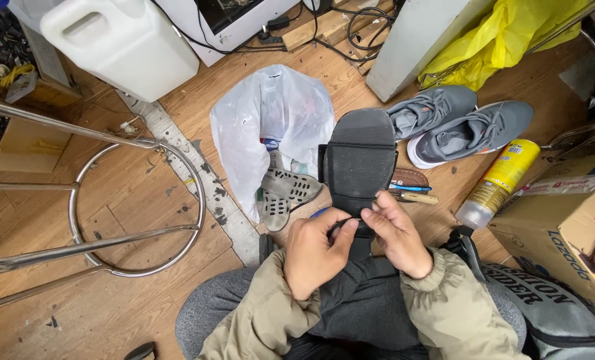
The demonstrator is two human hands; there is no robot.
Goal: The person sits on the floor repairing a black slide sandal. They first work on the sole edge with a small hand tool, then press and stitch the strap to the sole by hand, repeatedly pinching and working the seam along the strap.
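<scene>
A wooden floor [131, 200] is seen, strewn with grey sneakers [464, 127] and a white plastic bag [271, 113]. A black shoe [359, 163], sole up, is rested on the lap. Its near edge is pinched by fingers of the left hand [314, 250] and right hand [397, 233], clamped together.

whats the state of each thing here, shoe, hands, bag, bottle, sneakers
black shoe: sole up, propped on the lap
left hand: pinching the sole's near edge
right hand: pinching the same edge
white plastic bag: open, flat on the floor
yellow spray bottle: lying on its side
grey sneakers: a pair, upright, side by side
white jug: capped end out of view
</scene>
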